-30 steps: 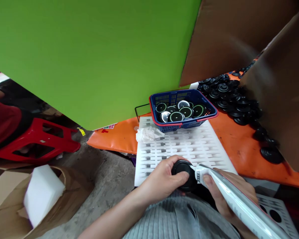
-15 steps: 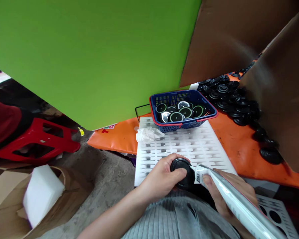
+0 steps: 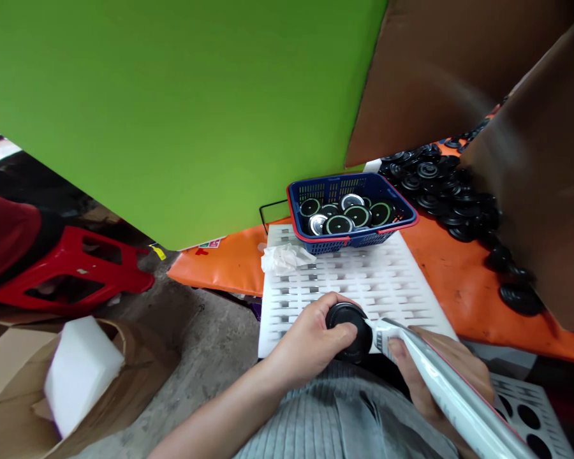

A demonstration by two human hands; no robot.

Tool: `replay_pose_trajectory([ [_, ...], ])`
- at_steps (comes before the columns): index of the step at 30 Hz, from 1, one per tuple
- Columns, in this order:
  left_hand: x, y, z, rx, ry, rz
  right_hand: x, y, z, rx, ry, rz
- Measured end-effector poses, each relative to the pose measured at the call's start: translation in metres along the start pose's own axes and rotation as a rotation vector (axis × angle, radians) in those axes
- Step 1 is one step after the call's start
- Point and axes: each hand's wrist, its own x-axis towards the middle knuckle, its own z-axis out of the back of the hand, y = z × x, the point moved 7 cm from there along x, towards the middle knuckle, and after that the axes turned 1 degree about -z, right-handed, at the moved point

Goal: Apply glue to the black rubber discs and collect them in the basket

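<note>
A round black disc (image 3: 356, 341) is gripped by my left hand (image 3: 318, 335), thumb on its face and fingers round the far rim. My right hand (image 3: 444, 363) is wrapped round a long white and silver squeeze tube (image 3: 440, 376). The tube's pointed nozzle meets the right rim of the disc. Both are held above the near edge of a slotted white plastic board (image 3: 377, 280). On that board stands a blue basket (image 3: 351, 239) with red handles, containing several black discs with pale rings (image 3: 356, 217). Crumpled white tissue (image 3: 287, 259) lies left of the basket.
An orange-covered table (image 3: 440, 274) carries a heap of black discs (image 3: 452, 191) at right. Brown cardboard (image 3: 545, 178) and a green panel (image 3: 182, 115) rise around it. A red stool (image 3: 71, 268) and a carton (image 3: 138, 363) holding white foam (image 3: 83, 376) stand at left.
The disc in my left hand has turned or tilted very slightly. The tube has shifted a little with my right hand, its nozzle still at the rim.
</note>
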Motion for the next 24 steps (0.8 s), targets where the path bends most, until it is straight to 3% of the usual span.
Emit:
replay_pose_trajectory([
  [9, -0.001, 0.009, -0.012, -0.203, 0.07, 0.106, -0.01, -0.004, -0.003, 0.028, -0.027, 0.004],
  [18, -0.001, -0.001, -0.009, -0.204, -0.008, 0.034, -0.007, 0.002, -0.003, -0.054, 0.003, 0.099],
  [23, -0.001, -0.001, -0.007, -0.224, -0.044, -0.007, -0.003, 0.01, -0.006, -0.033, 0.003, 0.051],
  [24, -0.001, -0.001, -0.006, -0.237, -0.05, -0.014, -0.007, 0.006, -0.006, 0.015, 0.002, -0.015],
])
